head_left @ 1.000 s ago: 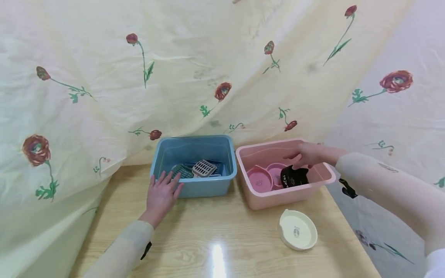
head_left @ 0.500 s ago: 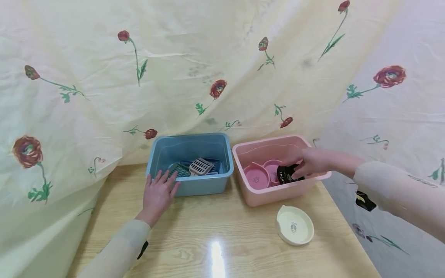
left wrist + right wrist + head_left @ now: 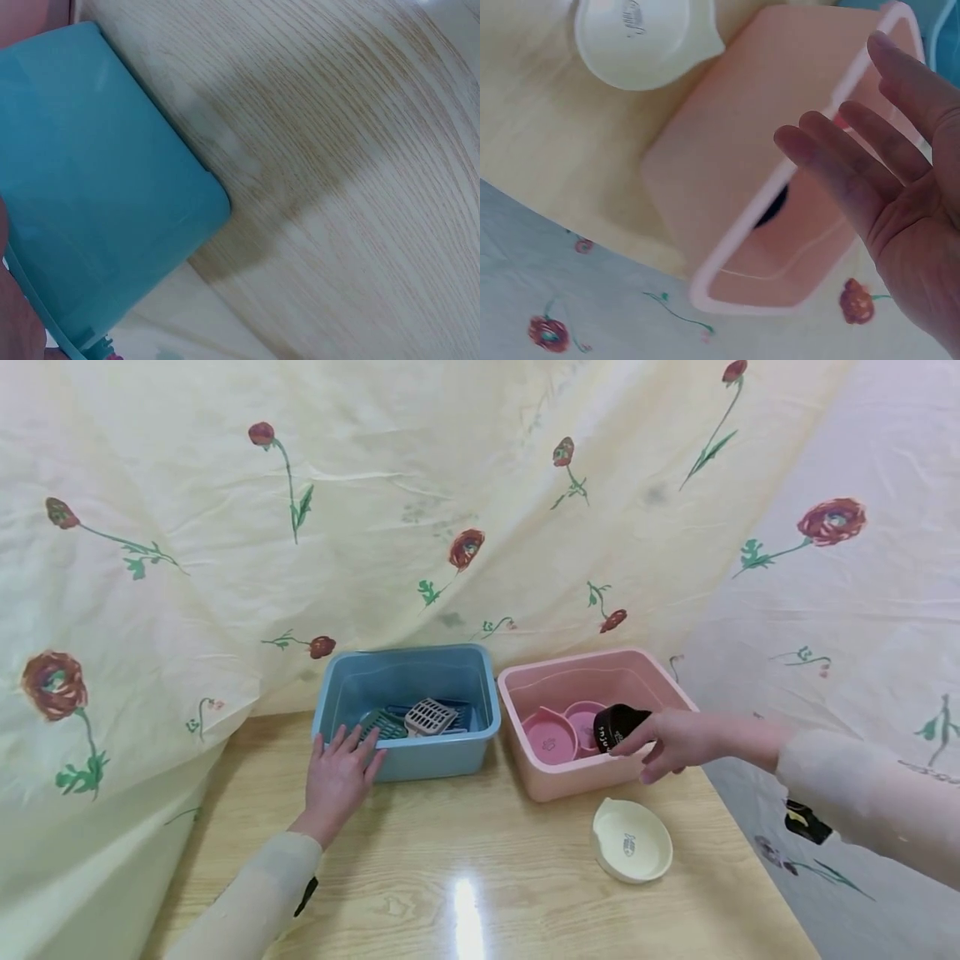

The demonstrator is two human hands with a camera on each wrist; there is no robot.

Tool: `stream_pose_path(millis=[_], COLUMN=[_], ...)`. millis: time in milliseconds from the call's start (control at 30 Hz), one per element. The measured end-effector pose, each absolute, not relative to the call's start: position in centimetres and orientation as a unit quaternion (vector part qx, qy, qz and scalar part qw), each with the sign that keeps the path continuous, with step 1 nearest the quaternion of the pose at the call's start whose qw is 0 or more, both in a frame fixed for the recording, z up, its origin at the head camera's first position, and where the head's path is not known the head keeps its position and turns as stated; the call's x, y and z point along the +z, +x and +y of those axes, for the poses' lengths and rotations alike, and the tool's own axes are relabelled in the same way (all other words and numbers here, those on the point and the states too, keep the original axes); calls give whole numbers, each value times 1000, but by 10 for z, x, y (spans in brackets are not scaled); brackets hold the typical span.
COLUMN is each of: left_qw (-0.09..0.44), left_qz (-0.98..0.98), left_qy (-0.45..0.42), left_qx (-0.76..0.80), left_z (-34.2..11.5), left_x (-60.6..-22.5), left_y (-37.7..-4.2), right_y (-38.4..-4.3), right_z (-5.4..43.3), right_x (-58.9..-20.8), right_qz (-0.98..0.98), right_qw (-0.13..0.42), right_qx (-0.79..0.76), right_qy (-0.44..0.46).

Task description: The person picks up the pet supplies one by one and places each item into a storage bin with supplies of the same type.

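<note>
My left hand (image 3: 339, 787) rests with spread fingers on the front rim of the blue bin (image 3: 431, 760). Inside that bin lie a grey slotted litter scoop (image 3: 431, 717), a green one (image 3: 384, 724) and blue slotted pieces. My right hand (image 3: 678, 743) hovers over the front right rim of the pink bin (image 3: 558, 783), fingers loosely bent and the palm bare in the right wrist view. Beneath and left of it, a black bowl (image 3: 617, 723) with white lettering leans in the pink bin, beside two pink bowls (image 3: 550, 739). A cream bowl (image 3: 633, 843) sits on the table in front.
Both bins stand side by side at the back of the wooden table (image 3: 390, 868), against a flowered cloth (image 3: 375, 527). The table's right edge runs close to the pink bin and the cream bowl.
My right hand has let go of the black bowl, left in the pink bin, and has drawn back toward the front right rim. The left hand stays on the blue bin.
</note>
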State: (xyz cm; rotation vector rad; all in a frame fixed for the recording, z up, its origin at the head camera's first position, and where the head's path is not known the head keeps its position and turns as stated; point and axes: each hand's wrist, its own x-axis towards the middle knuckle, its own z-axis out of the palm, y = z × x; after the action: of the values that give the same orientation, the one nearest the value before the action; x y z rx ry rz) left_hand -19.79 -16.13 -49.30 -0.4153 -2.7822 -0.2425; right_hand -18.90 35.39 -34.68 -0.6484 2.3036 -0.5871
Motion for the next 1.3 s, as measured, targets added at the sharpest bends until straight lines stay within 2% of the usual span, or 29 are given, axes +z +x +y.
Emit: stream_pose_path(millis=[433,800,1300], left_qw=[170,180,191], left_qz=[-970,-968,-966], left_qy=[-147,-149,-157], left_qx=[-89,-87,-82], left_z=[-161,-160,-161], left_x=[-495,-496,-494], left_y=[-198,-198,-198], right_y=[-173,-175,-174], right_z=[379,401,408], right_x=[-401,-452,-498], right_qz=[882,876,874], right_qw=[387,389,390], right_qx=[-230,-270,-285], right_qy=[-141,-92,-59])
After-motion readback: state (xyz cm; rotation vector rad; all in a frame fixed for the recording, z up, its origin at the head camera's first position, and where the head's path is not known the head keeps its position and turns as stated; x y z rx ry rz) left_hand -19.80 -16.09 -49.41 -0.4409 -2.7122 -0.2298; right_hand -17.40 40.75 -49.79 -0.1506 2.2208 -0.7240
